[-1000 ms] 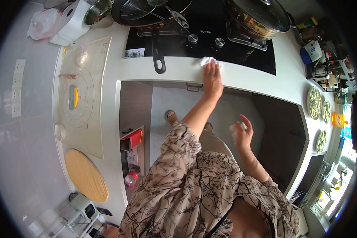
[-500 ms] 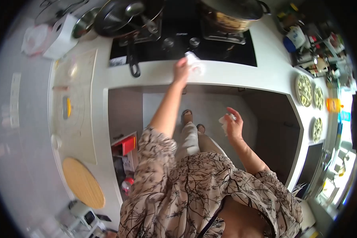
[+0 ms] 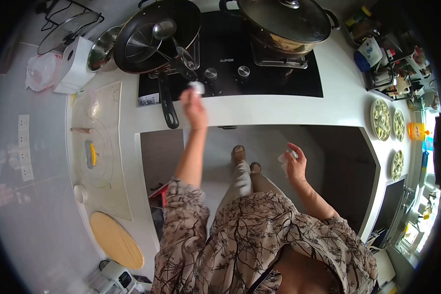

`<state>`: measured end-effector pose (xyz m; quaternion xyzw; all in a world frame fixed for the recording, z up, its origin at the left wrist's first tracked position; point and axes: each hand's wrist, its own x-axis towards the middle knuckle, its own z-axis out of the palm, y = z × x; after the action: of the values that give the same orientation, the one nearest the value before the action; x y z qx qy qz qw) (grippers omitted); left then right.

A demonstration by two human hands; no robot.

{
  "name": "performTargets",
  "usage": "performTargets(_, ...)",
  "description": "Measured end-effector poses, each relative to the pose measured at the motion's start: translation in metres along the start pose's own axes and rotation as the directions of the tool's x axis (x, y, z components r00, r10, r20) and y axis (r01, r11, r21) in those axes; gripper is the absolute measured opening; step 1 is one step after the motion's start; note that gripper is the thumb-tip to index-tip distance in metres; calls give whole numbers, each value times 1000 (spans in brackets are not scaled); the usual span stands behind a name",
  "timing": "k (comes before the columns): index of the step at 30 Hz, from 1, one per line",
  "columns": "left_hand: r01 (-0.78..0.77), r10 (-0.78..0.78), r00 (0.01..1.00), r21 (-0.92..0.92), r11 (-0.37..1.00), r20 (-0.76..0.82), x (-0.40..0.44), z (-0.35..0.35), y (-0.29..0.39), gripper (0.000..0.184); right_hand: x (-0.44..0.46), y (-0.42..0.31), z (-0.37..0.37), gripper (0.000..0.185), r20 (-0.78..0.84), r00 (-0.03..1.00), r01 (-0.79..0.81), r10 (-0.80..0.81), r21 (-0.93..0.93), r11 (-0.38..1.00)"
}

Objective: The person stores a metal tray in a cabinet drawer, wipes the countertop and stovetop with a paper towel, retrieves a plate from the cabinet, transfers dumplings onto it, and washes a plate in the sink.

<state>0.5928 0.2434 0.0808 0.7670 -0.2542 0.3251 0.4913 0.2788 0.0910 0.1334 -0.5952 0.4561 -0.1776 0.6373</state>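
My left hand [image 3: 195,111] is closed on a small white tissue [image 3: 197,88], slightly blurred, over the front left edge of the black gas stove [image 3: 225,81]. Just left of this hand is the long handle [image 3: 167,105] of a dark frying pan [image 3: 154,36]. In the pan lie a strainer [image 3: 142,44] and a ladle [image 3: 164,29], their handles reaching toward my fingers. My right hand [image 3: 297,165] hangs at the right, in front of the counter, its fingers curled round a crumpled white tissue [image 3: 283,161].
A lidded pot [image 3: 284,24] stands on the right burner. Several plates of pale food [image 3: 381,120] sit on the right counter, beside a condiment rack [image 3: 382,73]. The left counter holds a pale mat [image 3: 110,166], a yellow-grey tool [image 3: 91,154] and a round wooden board [image 3: 116,240].
My left hand has moved left along the stove's front with its tissue, closer to the pan handle. The view has shifted slightly. My right hand still keeps its tissue at the right.
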Motion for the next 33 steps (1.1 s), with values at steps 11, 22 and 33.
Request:
performTargets(11, 20, -157, 975, 639, 769, 159, 59, -23, -171, 43, 21, 3, 13, 29, 49, 999, -7, 9, -42, 999)
performTargets(22, 238, -226, 971, -211, 948, 81, 27, -21, -21, 37, 24, -7, 49, 27, 245, 891, 452, -381, -404, 795)
performTargets(33, 122, -180, 932, 197, 973, 314, 76, 3, -2, 37, 24, -50, 34, 33, 187, 982, 58, 14, -376, 925)
